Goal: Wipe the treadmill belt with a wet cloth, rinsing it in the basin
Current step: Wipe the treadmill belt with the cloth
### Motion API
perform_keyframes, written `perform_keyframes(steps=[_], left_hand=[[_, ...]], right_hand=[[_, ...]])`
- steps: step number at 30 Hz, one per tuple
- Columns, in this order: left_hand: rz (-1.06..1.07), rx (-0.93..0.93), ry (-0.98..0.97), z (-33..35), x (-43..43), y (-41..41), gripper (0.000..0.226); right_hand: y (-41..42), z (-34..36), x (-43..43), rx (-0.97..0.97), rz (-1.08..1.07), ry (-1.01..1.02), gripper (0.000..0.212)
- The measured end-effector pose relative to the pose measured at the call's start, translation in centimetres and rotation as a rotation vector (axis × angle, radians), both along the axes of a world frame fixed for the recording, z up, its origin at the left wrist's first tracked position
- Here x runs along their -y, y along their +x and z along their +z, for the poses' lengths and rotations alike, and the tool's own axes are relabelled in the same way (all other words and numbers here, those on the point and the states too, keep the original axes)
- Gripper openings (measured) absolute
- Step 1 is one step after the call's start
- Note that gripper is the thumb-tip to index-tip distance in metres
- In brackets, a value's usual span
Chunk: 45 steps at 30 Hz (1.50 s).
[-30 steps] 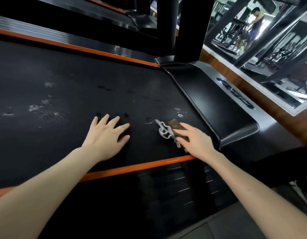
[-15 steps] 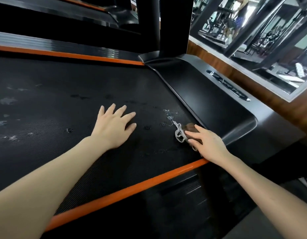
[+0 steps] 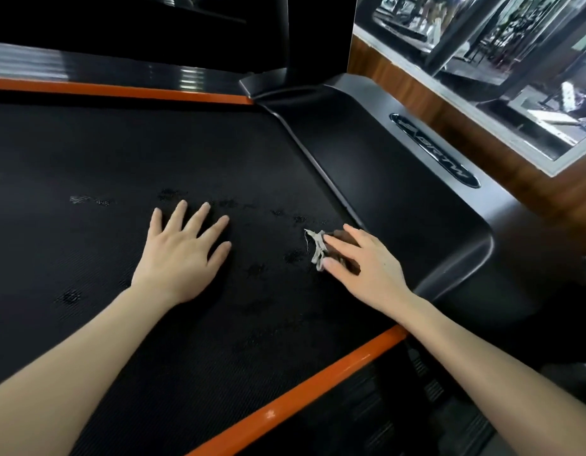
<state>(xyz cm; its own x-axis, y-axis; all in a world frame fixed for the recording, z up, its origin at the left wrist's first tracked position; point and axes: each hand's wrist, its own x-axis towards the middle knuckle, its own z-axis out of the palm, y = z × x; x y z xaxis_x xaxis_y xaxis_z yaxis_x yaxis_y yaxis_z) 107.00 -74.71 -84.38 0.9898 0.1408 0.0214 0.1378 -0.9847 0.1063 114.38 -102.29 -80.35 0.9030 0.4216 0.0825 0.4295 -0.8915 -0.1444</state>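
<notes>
The black treadmill belt (image 3: 153,153) fills most of the view, with dark wet patches across its middle. My left hand (image 3: 183,255) lies flat on the belt, fingers spread. To its right, my right hand (image 3: 367,261) presses a small brown cloth (image 3: 337,236) with a pale frayed edge onto the belt. Straight fingers cover most of the cloth. It sits close to the black motor cover (image 3: 400,179). No basin is in view.
Orange side rails run along the far edge (image 3: 120,91) and the near edge (image 3: 301,390) of the belt. A black upright post (image 3: 318,34) rises behind the motor cover. A mirror with a wooden base (image 3: 482,60) stands at the right.
Both hands and the cloth have slid along the belt toward the motor cover. The pale marks seen earlier on the belt's left are mostly out of view or gone.
</notes>
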Motion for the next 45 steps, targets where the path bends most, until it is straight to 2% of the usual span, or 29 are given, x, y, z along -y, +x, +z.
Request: perform_keyframes(steps=[3, 4, 6, 9, 11, 12, 13, 16, 17, 19, 21, 23, 24, 26, 28, 29, 30, 33, 35, 36, 38, 40, 45], left_hand=[[-0.007, 0.013, -0.007, 0.0, 0.1, -0.1, 0.065], [-0.011, 0.020, -0.009, 0.0, 0.1, -0.1, 0.068], [-0.011, 0.037, -0.025, -0.1, 0.0, -0.1, 0.074], [-0.014, 0.036, -0.029, -0.2, -0.3, 0.0, 0.080], [-0.017, 0.045, -0.038, -0.2, -0.4, 0.0, 0.077], [-0.016, 0.047, -0.040, -0.2, -0.4, 0.0, 0.075], [-0.014, 0.049, -0.039, -0.3, -0.4, 0.0, 0.074], [-0.003, 0.056, -0.041, -0.4, -0.3, 0.1, 0.070], [-0.004, 0.055, -0.036, -0.4, -0.2, 0.1, 0.069], [-0.005, 0.064, -0.033, -0.5, -0.3, 0.2, 0.066], [-0.020, 0.078, -0.041, -0.6, -0.4, 0.2, 0.062], [-0.027, 0.092, -0.038, -0.7, -0.6, 0.0, 0.059], [-0.024, 0.097, -0.038, -0.6, -0.6, 0.0, 0.059], [-0.020, 0.098, -0.042, -0.6, -0.6, 0.1, 0.058], [-0.011, 0.102, -0.050, -0.6, -0.5, 0.1, 0.058], [-0.010, 0.102, -0.051, -0.6, -0.4, 0.1, 0.058], [-0.012, 0.100, -0.049, -0.6, -0.3, 0.1, 0.058], [-0.008, 0.097, -0.051, -0.5, -0.5, 0.1, 0.059], [-0.016, 0.096, -0.051, -0.5, -0.6, -0.1, 0.059], [-0.019, 0.102, -0.050, -0.4, -0.6, -0.2, 0.059], [-0.024, 0.111, -0.049, -0.5, -0.7, -0.2, 0.058], [-0.015, 0.117, -0.067, -0.4, -0.6, -0.1, 0.058], [0.061, 0.166, -0.128, 0.6, -1.6, 0.7, 0.063]], right_hand=[[-0.2, -0.4, -0.2, 0.000, 0.011, -0.072, 0.076], [0.1, -0.5, -0.8, 0.011, -0.020, -0.079, 0.074], [0.7, -0.9, -2.0, 0.113, -0.067, -0.042, 0.055], [1.3, -1.6, -0.8, 0.336, 0.084, -0.032, 0.039], [2.0, -1.8, 0.7, 0.332, 0.224, -0.074, 0.036], [2.6, -1.7, 0.8, 0.319, 0.222, -0.078, 0.035], [3.3, -1.6, 0.3, 0.311, 0.151, -0.067, 0.034], [3.7, -1.8, -3.5, 0.307, -0.240, 0.024, 0.028], [2.5, -2.0, -4.7, 0.305, -0.255, 0.045, 0.029], [-1.4, -2.4, -6.2, 0.332, -0.018, 0.078, 0.033], [-4.4, -2.4, -5.8, 0.263, 0.273, 0.080, 0.034], [-2.3, -1.7, -4.7, 0.264, 0.404, 0.044, 0.031], [0.0, -1.6, -4.4, 0.321, 0.379, 0.009, 0.029], [5.4, -1.1, -4.0, 0.395, 0.125, -0.046, 0.023], [7.6, -0.9, -5.0, 0.353, -0.136, -0.013, 0.020], [6.7, -1.4, -6.2, 0.340, -0.166, 0.022, 0.020], [4.6, -1.7, -7.5, 0.334, -0.110, 0.054, 0.021], [-2.7, -1.9, -9.1, 0.227, 0.320, 0.093, 0.030], [-1.4, -1.4, -8.2, 0.253, 0.441, 0.057, 0.030], [0.9, -1.3, -7.6, 0.305, 0.405, 0.031, 0.027], [6.1, -1.3, -6.3, 0.402, 0.177, 0.028, 0.020], [8.8, -1.6, -5.5, 0.398, 0.005, 0.010, 0.015], [8.9, -2.5, -5.5, 0.431, -0.004, -0.035, 0.011]])
